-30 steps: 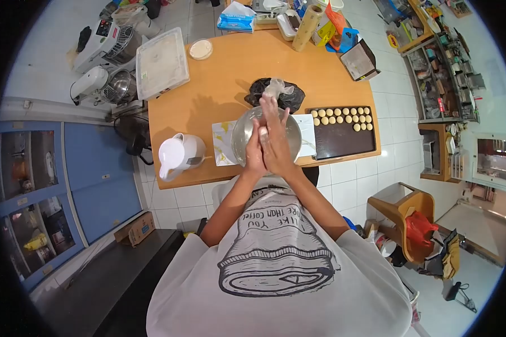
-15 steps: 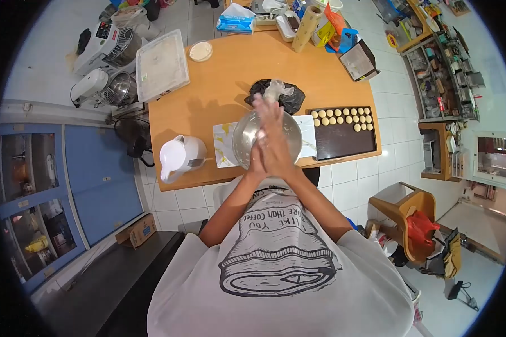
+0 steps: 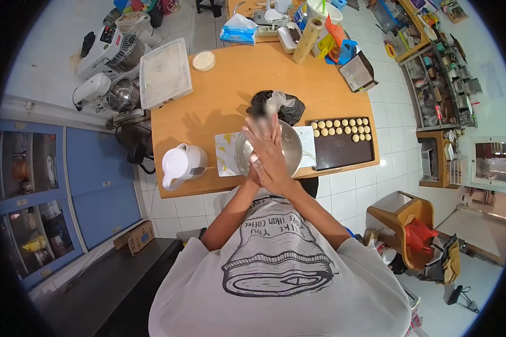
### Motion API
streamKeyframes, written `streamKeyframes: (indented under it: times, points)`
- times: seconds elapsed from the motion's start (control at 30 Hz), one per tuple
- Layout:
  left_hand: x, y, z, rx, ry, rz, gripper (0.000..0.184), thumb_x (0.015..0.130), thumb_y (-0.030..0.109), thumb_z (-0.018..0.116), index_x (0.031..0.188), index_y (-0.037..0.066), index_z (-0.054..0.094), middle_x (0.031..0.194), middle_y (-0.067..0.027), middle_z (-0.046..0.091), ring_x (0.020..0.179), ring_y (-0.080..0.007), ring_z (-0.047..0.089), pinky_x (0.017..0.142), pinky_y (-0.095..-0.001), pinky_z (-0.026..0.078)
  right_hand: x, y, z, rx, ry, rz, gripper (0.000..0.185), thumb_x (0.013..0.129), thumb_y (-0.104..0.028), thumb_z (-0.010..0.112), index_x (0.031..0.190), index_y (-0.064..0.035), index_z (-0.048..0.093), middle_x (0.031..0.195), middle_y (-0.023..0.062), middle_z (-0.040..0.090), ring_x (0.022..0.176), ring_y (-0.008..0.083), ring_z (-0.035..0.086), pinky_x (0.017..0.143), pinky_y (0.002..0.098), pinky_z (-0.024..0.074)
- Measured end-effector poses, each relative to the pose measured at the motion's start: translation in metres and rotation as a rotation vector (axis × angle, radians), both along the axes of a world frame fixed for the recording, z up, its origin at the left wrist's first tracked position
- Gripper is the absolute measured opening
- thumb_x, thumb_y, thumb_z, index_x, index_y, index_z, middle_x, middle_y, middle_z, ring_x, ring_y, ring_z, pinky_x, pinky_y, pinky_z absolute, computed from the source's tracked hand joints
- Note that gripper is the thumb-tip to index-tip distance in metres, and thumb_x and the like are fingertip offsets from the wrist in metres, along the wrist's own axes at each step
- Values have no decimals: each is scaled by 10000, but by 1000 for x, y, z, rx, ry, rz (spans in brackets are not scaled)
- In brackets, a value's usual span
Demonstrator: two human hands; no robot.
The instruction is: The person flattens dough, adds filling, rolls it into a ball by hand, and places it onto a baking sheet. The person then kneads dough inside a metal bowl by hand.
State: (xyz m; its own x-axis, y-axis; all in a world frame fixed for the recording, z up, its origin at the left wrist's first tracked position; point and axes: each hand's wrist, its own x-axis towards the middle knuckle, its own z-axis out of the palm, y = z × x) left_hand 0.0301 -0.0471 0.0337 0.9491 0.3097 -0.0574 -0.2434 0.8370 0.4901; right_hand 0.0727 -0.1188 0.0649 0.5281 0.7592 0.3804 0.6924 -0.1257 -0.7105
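My right hand (image 3: 270,157) lies with its fingers spread across my left hand (image 3: 253,171), palm against palm, above a metal bowl (image 3: 291,149). Most of my left hand is hidden under the right one, and whether anything is between the palms cannot be seen. Pale residue shows on the skin. The bowl stands on a white and yellow patterned sheet (image 3: 226,154). Beyond it lies a black plastic bag (image 3: 292,112) with a clear bag on top. To the right, a dark tray (image 3: 343,154) holds several pale round dough balls (image 3: 347,123).
A white pitcher (image 3: 180,165) stands at the table's left front. Farther back are a lidded plastic box (image 3: 166,73), a small round tub (image 3: 204,60), a wipes pack (image 3: 239,31), a film roll (image 3: 307,42) and an open box (image 3: 358,72). A chair (image 3: 402,224) stands at the right.
The view has tilted slightly, so the table sits lower. My hands, earlier pressed together and pointing forward, now cross more, with the right fingers spread over the left.
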Motion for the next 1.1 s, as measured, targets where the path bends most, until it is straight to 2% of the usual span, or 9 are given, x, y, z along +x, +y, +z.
streamKeyframes:
  times: [0.13,0.23,0.27,0.37,0.53,0.67,0.8,0.9,1.1]
  points:
    - [-3,-10,-11,147,-38,4,666,1147,470,267,1697,112,150,1756,-21,179,1598,-173,179,1297,-371,164,14,0,-1,26,69,-169,642,1114,-430,291,1605,-33,399,1692,162,352,1604,416,190,1274,603,-24]
    - [0,4,-6,56,-54,47,667,1146,464,256,1700,114,131,1766,-9,152,1611,-174,147,1304,-363,136,0,-2,-2,126,79,78,603,1112,-381,318,1584,-26,436,1678,173,374,1598,404,221,1280,600,19]
    - [0,4,-10,74,-77,53,667,1146,462,253,1701,115,124,1770,-6,143,1616,-175,137,1306,-361,126,-9,-6,1,-11,11,84,601,1107,-370,324,1583,-21,437,1668,197,381,1590,406,244,1282,595,37]
    - [-8,-11,-22,475,-283,81,671,1143,458,239,1704,119,97,1780,13,106,1627,-172,103,1310,-346,101,12,-1,3,96,-62,47,638,1099,-431,328,1587,-32,429,1673,190,369,1561,442,278,1272,614,56]
    - [4,2,-10,49,-53,37,702,1108,427,265,1703,96,91,1781,-90,84,1632,-239,109,1315,-369,37,-9,-3,9,71,81,81,607,1079,-314,359,1605,-12,383,1673,211,360,1573,436,261,1272,598,90]
    - [-2,-14,-28,280,-54,15,738,1094,478,280,1703,107,89,1777,-85,111,1628,-245,133,1324,-390,52,13,-1,-3,124,3,40,655,1114,-464,286,1604,-51,417,1682,198,356,1599,404,217,1279,596,18]
    - [-2,0,4,305,-92,36,789,1078,543,287,1705,113,77,1777,-84,113,1629,-241,126,1321,-386,59,-1,-4,-2,23,-1,21,644,1119,-431,287,1612,-30,389,1685,199,349,1602,399,210,1271,603,-48]
    - [-4,-11,2,267,-52,24,818,1066,564,300,1704,106,73,1777,-86,109,1631,-241,115,1322,-387,61,-4,-7,12,-1,-46,119,643,1078,-354,393,1630,-27,349,1687,217,332,1584,428,238,1260,647,3]
    - [-6,-6,-17,194,-39,70,860,1049,582,335,1700,82,77,1776,-92,113,1636,-239,93,1324,-393,64,-2,-5,-6,55,4,10,617,1104,-388,319,1607,-41,406,1681,185,366,1600,405,216,1275,608,14]
